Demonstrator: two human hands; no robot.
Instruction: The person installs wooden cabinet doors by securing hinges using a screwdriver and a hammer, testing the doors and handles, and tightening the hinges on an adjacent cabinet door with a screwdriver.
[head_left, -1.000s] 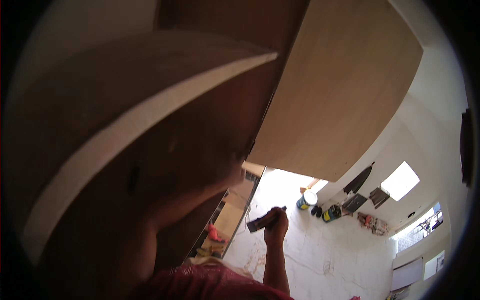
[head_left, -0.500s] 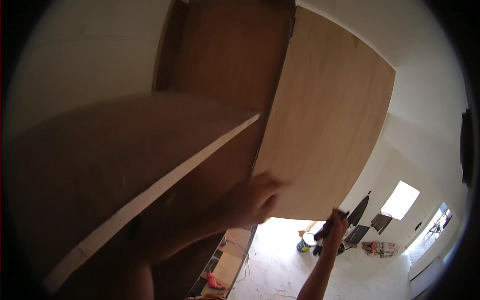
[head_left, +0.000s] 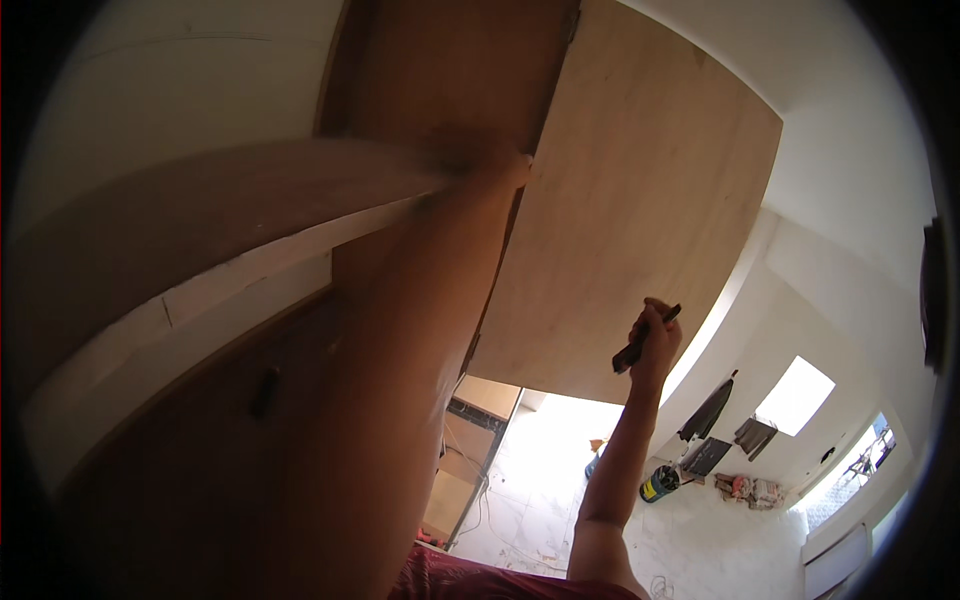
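My left arm reaches up the middle, with my left hand (head_left: 490, 165) blurred beside the far end of a wooden board (head_left: 210, 210) with a pale, cut-looking edge; what its fingers do is unclear. My right hand (head_left: 655, 335) is closed around a narrow dark tool (head_left: 625, 357), in front of the light plywood cabinet door (head_left: 620, 170). A darker wooden panel (head_left: 440, 60) stands behind the board and left hand.
Below, an open wooden compartment (head_left: 465, 455) with cables stands by the pale floor (head_left: 535, 480). Along the wall are a bucket (head_left: 660, 483), dark panels (head_left: 707, 458), hanging cloth (head_left: 705, 410) and piled sacks (head_left: 755, 493). Bright openings (head_left: 795, 395) are at right.
My left hand has moved upward to the board's far end, its arm now across the middle. My right hand rose with the tool. The view shifted and the board lies at another angle.
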